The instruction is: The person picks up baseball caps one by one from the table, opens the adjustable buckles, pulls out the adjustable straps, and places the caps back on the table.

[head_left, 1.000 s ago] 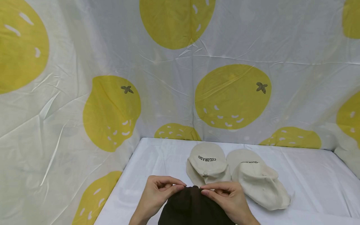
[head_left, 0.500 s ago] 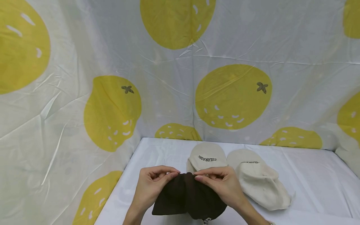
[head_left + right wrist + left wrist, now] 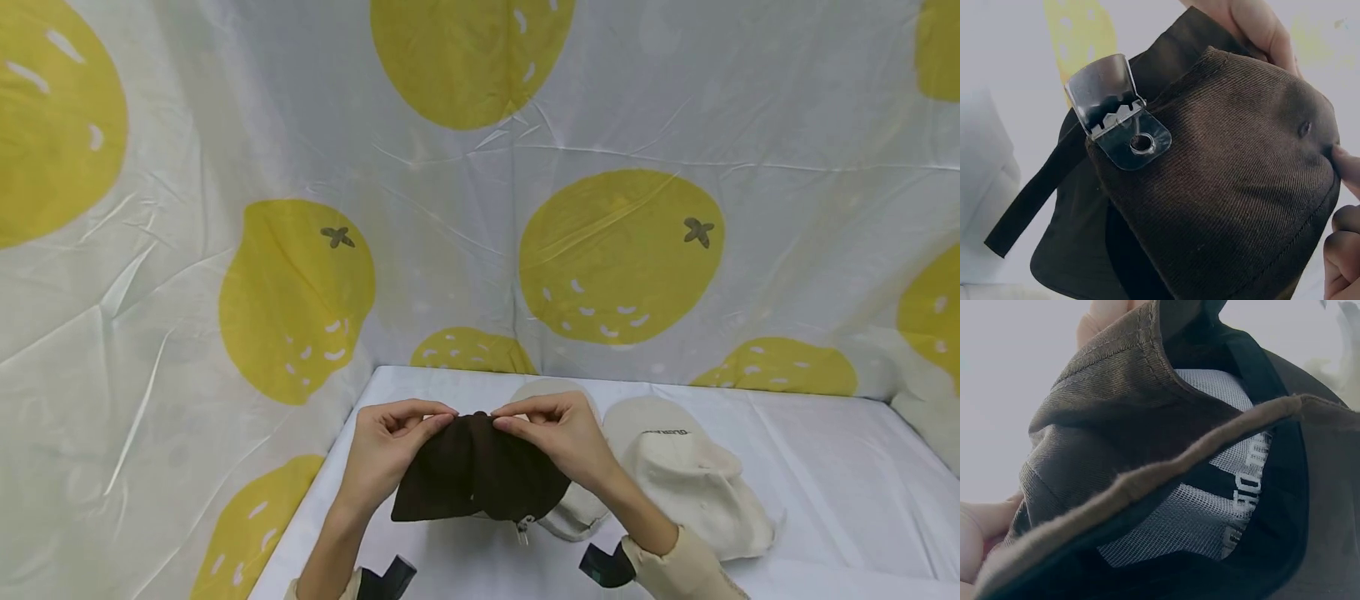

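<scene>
A dark brown baseball cap (image 3: 483, 475) hangs above the table, crown up. My left hand (image 3: 384, 446) pinches the top of its crown on the left, thumb against forefinger. On the right, my right hand (image 3: 558, 429) pinches the crown in the same way, close to the top button. The right wrist view shows the metal buckle (image 3: 1116, 115) with its flap raised, and a loose strap (image 3: 1035, 187) beside it. In the left wrist view the white mesh lining (image 3: 1179, 519) with lettering is visible inside the cap.
Two cream caps lie on the white-covered table (image 3: 840, 492). The right cream cap (image 3: 682, 483) is partly behind my right forearm; the left cream cap (image 3: 577, 512) is mostly hidden by the brown cap and my hand. A lemon-print cloth (image 3: 450, 233) hangs behind and at the left.
Both hands have moved up and away, slightly left, carrying the brown cap. More of the cap, its buckle and my sleeves now show, while the left cream cap is more covered.
</scene>
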A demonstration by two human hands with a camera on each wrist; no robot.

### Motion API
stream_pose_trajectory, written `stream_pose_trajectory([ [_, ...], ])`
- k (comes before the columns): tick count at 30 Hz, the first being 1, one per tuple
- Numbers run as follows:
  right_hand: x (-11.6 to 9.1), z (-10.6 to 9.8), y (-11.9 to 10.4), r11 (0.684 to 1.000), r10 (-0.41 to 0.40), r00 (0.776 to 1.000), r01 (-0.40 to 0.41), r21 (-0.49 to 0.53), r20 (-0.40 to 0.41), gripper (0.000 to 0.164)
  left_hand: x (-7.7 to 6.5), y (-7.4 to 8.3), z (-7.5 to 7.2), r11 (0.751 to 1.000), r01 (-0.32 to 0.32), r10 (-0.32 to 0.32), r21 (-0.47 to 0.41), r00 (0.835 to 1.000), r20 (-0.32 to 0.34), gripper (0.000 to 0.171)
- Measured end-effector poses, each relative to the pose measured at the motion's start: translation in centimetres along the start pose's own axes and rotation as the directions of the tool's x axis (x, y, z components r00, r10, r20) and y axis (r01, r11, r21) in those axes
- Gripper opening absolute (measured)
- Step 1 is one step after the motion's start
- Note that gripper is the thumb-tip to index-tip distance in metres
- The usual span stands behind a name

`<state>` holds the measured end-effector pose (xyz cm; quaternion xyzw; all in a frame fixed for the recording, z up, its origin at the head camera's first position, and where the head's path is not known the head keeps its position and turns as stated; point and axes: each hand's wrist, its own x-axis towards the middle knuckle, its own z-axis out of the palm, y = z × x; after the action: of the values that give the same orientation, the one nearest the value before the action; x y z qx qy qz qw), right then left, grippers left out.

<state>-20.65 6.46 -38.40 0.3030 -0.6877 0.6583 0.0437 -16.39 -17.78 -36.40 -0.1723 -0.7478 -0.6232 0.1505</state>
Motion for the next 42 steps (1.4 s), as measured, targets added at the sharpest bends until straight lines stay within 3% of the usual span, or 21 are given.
stream_pose_trajectory([
  [7,2.7,0.5,1.2,0.995,0.101,0.995,-0.101,-0.016,-0.007,0.012,2.3,-1.7,-1.1,0.999,0.036,-0.034,0.038,0.998,-0.043,0.006],
  [15,5.2,0.8,3.2,0.994,0.102,0.995,-0.103,-0.035,-0.022,0.012,5.0,-3.6,-2.0,0.992,0.117,-0.115,0.036,0.992,-0.047,0.016],
  [27,9.7,0.8,5.6,0.988,0.114,0.993,-0.117,-0.100,-0.038,0.014,9.0,-6.1,-2.9,0.988,0.121,-0.113,0.095,0.989,-0.092,0.018],
  [35,11.5,1.4,7.2,0.986,0.123,0.987,-0.133,-0.100,-0.105,0.014,10.2,-7.4,-2.8,0.986,0.148,-0.134,0.078,0.978,-0.159,0.023],
  [42,11.5,2.1,7.9,0.988,0.117,0.988,-0.126,-0.084,-0.101,0.013,10.0,-8.5,-3.3,0.990,0.135,-0.129,0.030,0.979,-0.156,0.023],
])
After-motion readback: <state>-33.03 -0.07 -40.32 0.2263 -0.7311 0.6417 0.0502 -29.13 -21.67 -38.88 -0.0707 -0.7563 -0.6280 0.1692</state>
